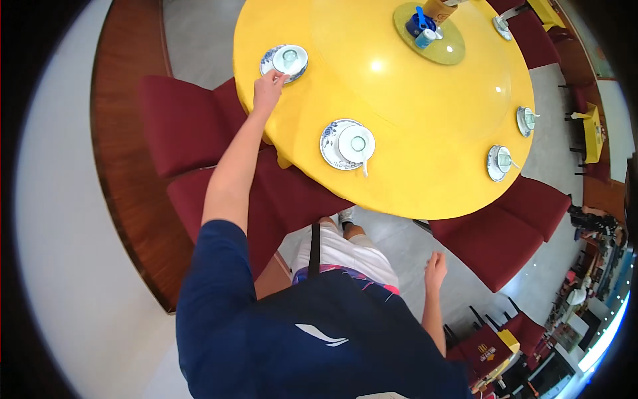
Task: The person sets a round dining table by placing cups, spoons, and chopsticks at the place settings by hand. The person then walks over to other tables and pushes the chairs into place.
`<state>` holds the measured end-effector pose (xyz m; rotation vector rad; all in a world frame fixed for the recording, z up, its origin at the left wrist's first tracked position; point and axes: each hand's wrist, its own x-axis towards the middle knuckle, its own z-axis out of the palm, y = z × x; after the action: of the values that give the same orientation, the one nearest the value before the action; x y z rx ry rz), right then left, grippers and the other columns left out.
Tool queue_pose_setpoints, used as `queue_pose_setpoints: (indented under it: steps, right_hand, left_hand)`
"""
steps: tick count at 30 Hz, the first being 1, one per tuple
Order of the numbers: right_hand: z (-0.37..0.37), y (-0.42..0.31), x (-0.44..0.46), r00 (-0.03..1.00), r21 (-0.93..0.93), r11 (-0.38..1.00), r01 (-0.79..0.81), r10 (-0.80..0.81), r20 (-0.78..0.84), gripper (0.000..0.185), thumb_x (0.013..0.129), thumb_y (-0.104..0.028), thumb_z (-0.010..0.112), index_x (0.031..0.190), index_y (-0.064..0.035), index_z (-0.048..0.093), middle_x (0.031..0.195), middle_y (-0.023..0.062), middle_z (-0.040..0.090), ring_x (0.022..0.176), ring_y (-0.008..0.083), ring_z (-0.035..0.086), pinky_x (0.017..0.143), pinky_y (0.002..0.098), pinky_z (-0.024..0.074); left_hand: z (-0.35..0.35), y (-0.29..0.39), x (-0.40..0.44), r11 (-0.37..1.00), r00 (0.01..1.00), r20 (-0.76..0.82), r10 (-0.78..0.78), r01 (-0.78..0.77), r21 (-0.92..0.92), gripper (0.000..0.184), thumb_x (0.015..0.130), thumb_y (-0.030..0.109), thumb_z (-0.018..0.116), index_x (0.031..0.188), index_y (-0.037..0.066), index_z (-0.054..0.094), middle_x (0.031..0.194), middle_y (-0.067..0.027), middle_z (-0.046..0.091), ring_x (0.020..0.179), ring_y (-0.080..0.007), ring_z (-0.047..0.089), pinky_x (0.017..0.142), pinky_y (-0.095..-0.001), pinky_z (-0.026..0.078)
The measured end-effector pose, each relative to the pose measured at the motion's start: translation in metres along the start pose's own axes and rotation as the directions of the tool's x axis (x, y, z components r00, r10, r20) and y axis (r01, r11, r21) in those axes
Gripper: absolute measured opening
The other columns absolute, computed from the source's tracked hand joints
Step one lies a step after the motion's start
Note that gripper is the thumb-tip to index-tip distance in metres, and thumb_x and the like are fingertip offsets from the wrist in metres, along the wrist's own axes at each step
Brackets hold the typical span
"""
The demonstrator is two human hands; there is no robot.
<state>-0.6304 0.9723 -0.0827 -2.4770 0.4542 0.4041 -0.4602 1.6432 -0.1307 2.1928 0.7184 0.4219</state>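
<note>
My left hand (268, 92) reaches to the far left place setting, its fingers pinched at the near rim of the blue-and-white plate (267, 61). A white spoon (286, 77) appears to be between the fingertips, mostly covered by them. On that plate sits a white bowl (301, 60) with a small clear glass (290, 56) in it. My right hand (435, 269) hangs low beside my body, fingers curled, with nothing visible in it. Nearer to me is another patterned plate (329, 147) with a bowl (346, 154), a glass (358, 143) and a white spoon (365, 167).
The settings stand on a round table with a yellow cloth (412, 179). A turntable (454, 54) holds a blue container (416, 25) and other items. More plates (493, 165) line the right side. Dark red chairs (183, 123) press close on the left; another chair (488, 243) stands right.
</note>
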Motion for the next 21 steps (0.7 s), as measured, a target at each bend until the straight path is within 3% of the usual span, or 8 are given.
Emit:
queue_pose_setpoints:
  steps: [6, 9, 12, 14, 17, 18, 19, 21]
  right_hand:
    - [0.0, 0.083, -0.12, 0.915, -0.099, 0.912, -0.397, 0.402, 0.029, 0.029, 0.094, -0.024, 0.051, 0.097, 0.002, 0.063, 0.068, 0.0113, 0.064, 0.059, 0.0201, 0.065, 0.055, 0.0332, 0.0501]
    - [0.002, 0.068, -0.164, 0.839, -0.124, 0.842, -0.525, 0.537, 0.09, 0.031, 0.091, -0.026, 0.051, 0.095, -0.0005, 0.067, 0.072, 0.0145, 0.068, 0.063, 0.0213, 0.067, 0.063, 0.0353, 0.0527]
    - [0.011, 0.094, -0.189, 0.855, -0.347, 0.833, -0.432, 0.5, 0.136, 0.034, 0.087, -0.029, 0.051, 0.092, -0.0009, 0.07, 0.08, 0.0215, 0.069, 0.07, 0.03, 0.068, 0.073, 0.0407, 0.0525]
    - [0.023, 0.135, -0.201, 0.858, -0.377, 0.822, -0.426, 0.5, 0.121, 0.035, 0.085, -0.03, 0.051, 0.091, -0.0004, 0.07, 0.083, 0.0241, 0.068, 0.076, 0.035, 0.067, 0.076, 0.0432, 0.0513]
    - [0.058, 0.263, -0.225, 0.849, -0.373, 0.823, -0.428, 0.508, 0.146, 0.042, 0.084, -0.033, 0.05, 0.092, 0.0034, 0.068, 0.091, 0.0285, 0.065, 0.093, 0.0439, 0.064, 0.081, 0.0486, 0.0486]
    - [0.033, 0.198, -0.217, 0.792, -0.409, 0.781, -0.471, 0.579, 0.193, 0.043, 0.084, -0.034, 0.05, 0.092, 0.0041, 0.068, 0.092, 0.0294, 0.064, 0.094, 0.0442, 0.063, 0.082, 0.0495, 0.0484]
    - [0.028, 0.169, -0.22, 0.79, -0.372, 0.779, -0.505, 0.591, 0.164, 0.043, 0.084, -0.034, 0.049, 0.091, 0.0042, 0.068, 0.092, 0.0299, 0.065, 0.095, 0.0447, 0.063, 0.083, 0.0496, 0.0487]
    - [0.01, 0.136, -0.229, 0.781, -0.315, 0.745, -0.588, 0.625, 0.02, 0.038, 0.081, -0.029, 0.051, 0.087, 0.0038, 0.069, 0.087, 0.027, 0.067, 0.084, 0.0406, 0.067, 0.076, 0.0475, 0.0518]
  left_hand:
    - [0.02, -0.024, 0.028, 0.966, 0.979, 0.035, -0.2, 0.203, -0.158, 0.028, 0.083, 0.027, 0.074, 0.081, 0.001, 0.063, 0.066, -0.01, 0.064, 0.052, -0.0186, 0.062, 0.054, -0.0329, 0.048]
    - [0.022, -0.037, 0.043, 0.975, 0.974, 0.058, -0.219, 0.22, -0.019, 0.035, 0.081, 0.034, 0.075, 0.079, 0.002, 0.062, 0.069, -0.0111, 0.065, 0.059, -0.0229, 0.064, 0.059, -0.0362, 0.049]
    - [0.017, -0.031, 0.047, 0.96, 0.988, 0.002, -0.156, 0.151, 0.234, 0.042, 0.077, 0.042, 0.076, 0.08, 0.003, 0.063, 0.072, -0.0116, 0.066, 0.068, -0.0273, 0.065, 0.065, -0.0396, 0.049]
    - [0.02, -0.028, 0.05, 0.955, 0.985, 0.015, -0.174, 0.165, 0.248, 0.045, 0.075, 0.047, 0.076, 0.081, 0.003, 0.064, 0.075, -0.0122, 0.067, 0.073, -0.0289, 0.065, 0.067, -0.0403, 0.05]
    - [0.032, -0.044, 0.056, 0.948, 0.991, -0.039, -0.131, 0.137, 0.287, 0.054, 0.073, 0.056, 0.074, 0.088, 0.005, 0.067, 0.084, -0.0144, 0.069, 0.084, -0.031, 0.067, 0.074, -0.0407, 0.051]
    - [0.041, -0.059, 0.061, 0.925, 0.983, -0.081, -0.163, 0.181, 0.333, 0.059, 0.074, 0.06, 0.071, 0.094, 0.005, 0.067, 0.091, -0.0146, 0.07, 0.09, -0.0317, 0.067, 0.08, -0.0409, 0.05]
    - [0.042, -0.064, 0.058, 0.975, 0.985, -0.089, -0.149, 0.161, 0.151, 0.064, 0.075, 0.061, 0.071, 0.103, 0.004, 0.065, 0.097, -0.014, 0.07, 0.094, -0.0315, 0.066, 0.082, -0.042, 0.049]
    - [0.018, -0.018, 0.025, 0.907, 0.928, -0.14, -0.346, 0.369, 0.203, 0.07, 0.08, 0.061, 0.066, 0.115, 0.002, 0.06, 0.11, -0.0162, 0.066, 0.1, -0.0341, 0.062, 0.085, -0.0435, 0.048]
